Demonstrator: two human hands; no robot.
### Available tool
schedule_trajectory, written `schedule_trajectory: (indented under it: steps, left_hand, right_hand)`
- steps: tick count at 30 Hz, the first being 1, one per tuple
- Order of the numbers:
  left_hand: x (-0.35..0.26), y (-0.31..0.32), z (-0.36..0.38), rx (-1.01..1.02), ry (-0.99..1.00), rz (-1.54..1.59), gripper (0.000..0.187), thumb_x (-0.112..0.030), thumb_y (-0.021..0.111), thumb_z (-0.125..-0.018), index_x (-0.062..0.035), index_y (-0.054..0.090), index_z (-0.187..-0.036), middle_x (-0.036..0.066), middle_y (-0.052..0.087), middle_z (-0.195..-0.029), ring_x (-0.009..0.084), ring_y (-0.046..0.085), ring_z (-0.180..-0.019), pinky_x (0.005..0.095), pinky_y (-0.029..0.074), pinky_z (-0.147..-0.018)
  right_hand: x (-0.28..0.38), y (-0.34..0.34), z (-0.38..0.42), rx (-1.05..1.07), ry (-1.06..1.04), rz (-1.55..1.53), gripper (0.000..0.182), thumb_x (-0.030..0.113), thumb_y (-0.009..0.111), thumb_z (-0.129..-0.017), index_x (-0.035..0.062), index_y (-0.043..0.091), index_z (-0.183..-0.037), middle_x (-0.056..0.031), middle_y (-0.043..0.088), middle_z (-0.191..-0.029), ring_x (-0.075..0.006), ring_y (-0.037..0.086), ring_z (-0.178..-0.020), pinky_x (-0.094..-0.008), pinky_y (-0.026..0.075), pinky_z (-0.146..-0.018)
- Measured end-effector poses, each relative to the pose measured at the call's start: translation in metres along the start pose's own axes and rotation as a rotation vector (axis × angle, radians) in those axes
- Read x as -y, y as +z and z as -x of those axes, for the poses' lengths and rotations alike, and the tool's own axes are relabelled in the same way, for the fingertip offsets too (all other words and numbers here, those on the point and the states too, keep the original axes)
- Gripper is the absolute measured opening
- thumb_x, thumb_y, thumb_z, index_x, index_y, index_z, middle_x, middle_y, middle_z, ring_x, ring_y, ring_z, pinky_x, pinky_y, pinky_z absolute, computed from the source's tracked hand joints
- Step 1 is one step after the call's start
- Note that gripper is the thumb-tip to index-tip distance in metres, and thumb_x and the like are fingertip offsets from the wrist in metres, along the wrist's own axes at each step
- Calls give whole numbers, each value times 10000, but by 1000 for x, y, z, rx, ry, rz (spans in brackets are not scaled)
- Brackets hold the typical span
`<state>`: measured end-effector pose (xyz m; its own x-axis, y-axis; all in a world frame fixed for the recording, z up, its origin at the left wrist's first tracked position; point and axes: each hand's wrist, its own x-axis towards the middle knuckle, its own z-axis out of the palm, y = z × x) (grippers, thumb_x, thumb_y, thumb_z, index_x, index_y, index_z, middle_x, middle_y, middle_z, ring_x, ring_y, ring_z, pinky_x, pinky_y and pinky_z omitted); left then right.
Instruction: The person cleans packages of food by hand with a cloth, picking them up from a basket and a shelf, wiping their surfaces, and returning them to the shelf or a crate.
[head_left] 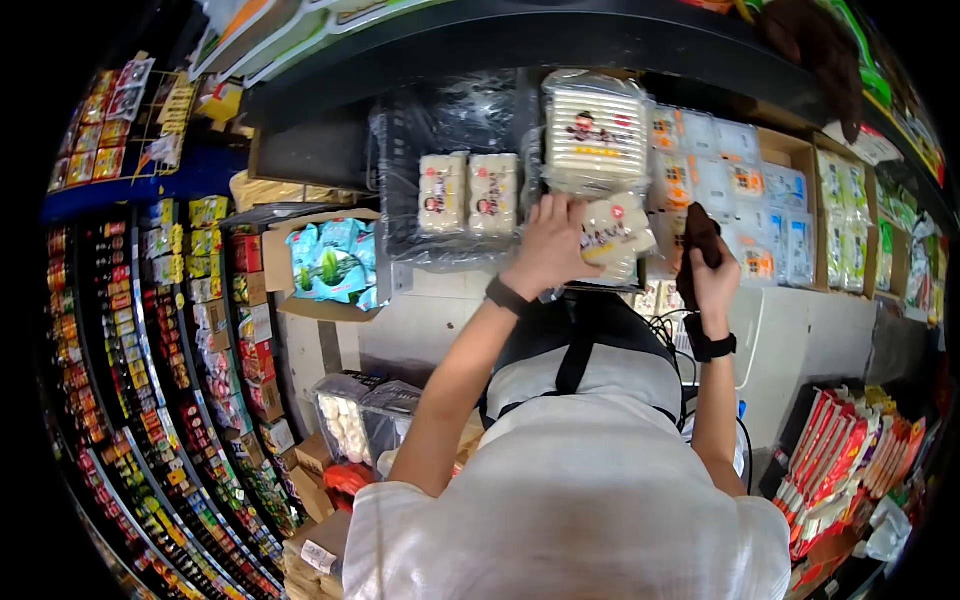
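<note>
My left hand is raised to a shelf and grips a white food pack with a red-and-black label. It holds the pack just below a taller stack of similar white packs. My right hand is closed around a dark brown cloth, held against the clear-wrapped packs on the right of the shelf. Both wrists wear black bands. Two more white packs lie side by side in a black plastic-lined crate left of my left hand.
A cardboard box of blue packets stands at the left. Shelves of bottles and jars run down the left side. A clear bin with white items sits low. Red packs lie at the lower right.
</note>
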<state>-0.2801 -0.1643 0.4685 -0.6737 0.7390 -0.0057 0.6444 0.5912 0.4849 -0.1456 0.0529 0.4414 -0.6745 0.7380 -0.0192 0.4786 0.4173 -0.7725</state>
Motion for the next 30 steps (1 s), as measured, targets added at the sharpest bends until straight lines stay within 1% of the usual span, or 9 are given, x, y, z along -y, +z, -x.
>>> schedule_trajectory:
  steps: [2, 8, 10, 14, 19, 23, 26, 27, 30]
  left_hand:
    - [4, -1, 15, -52, 5, 30, 795, -376, 773, -526, 9, 461, -1148, 180, 422, -1098, 340, 395, -1038, 398, 340, -911]
    - [37, -40, 53, -336, -398, 117, 743, -339, 792, -519, 19, 478, -1090, 199, 461, -1003, 339, 433, -980, 376, 402, -820]
    - [64, -57, 60, -410, -618, 168, 716, -349, 787, -538, 45, 494, -1059, 205, 469, -978, 343, 439, -962, 382, 398, -812]
    - [158, -46, 68, -556, -667, -54, 731, -401, 801, -565, 110, 515, -1003, 205, 482, -941, 299, 501, -804, 352, 430, -739]
    - [217, -25, 49, -427, -765, -179, 751, -481, 745, -549, 127, 489, -908, 241, 461, -928, 396, 422, -934, 438, 369, -836]
    - [225, 1, 30, -355, -752, -283, 694, -471, 743, -557, 85, 450, -850, 239, 457, -914, 392, 409, -937, 448, 361, -842]
    - [220, 14, 26, -282, -812, -272, 811, -529, 745, -548, 88, 383, -930, 226, 420, -967, 361, 414, -940, 407, 385, -831]
    - [223, 15, 25, -291, -763, -317, 865, -639, 698, -530, 72, 381, -907, 214, 429, -943, 362, 434, -932, 417, 385, -804]
    - [225, 13, 25, -177, -724, -228, 871, -639, 696, -538, 67, 368, -928, 219, 425, -969, 369, 433, -957, 425, 404, -807]
  right_hand:
    - [5, -1, -3, -11, -8, -50, 355, 113, 620, -710, -44, 596, -1028, -217, 641, -877, -281, 639, -820, -324, 475, -741]
    - [18, 1, -1, -8, -17, -50, 354, 80, 614, -727, -56, 581, -1052, -211, 644, -901, -261, 635, -843, -324, 469, -754]
    - [21, 6, 3, 0, -26, -51, 349, 74, 612, -730, -55, 580, -1052, -211, 643, -905, -259, 633, -843, -323, 467, -756]
    - [26, 23, 24, -29, 65, -91, 328, 63, 602, -734, -56, 584, -1039, -206, 646, -890, -231, 627, -821, -317, 462, -758]
    - [38, 41, 65, -61, 116, -8, 343, 64, 593, -728, -47, 587, -1052, -189, 653, -879, -215, 629, -831, -318, 464, -767]
    - [41, 54, 86, -126, 207, -15, 293, 78, 595, -743, -55, 593, -1004, -167, 651, -850, -186, 608, -799, -308, 459, -754]
    - [52, 57, 95, -212, 259, -45, 253, 86, 587, -768, -70, 590, -967, -127, 649, -843, -159, 588, -787, -308, 456, -745]
    - [52, 59, 96, -245, 251, -50, 266, 103, 601, -771, -77, 585, -968, -116, 641, -847, -146, 569, -786, -299, 449, -744]
    - [48, 62, 102, -299, 286, -57, 279, 122, 608, -781, -80, 585, -972, -107, 634, -855, -136, 555, -787, -289, 441, -747]
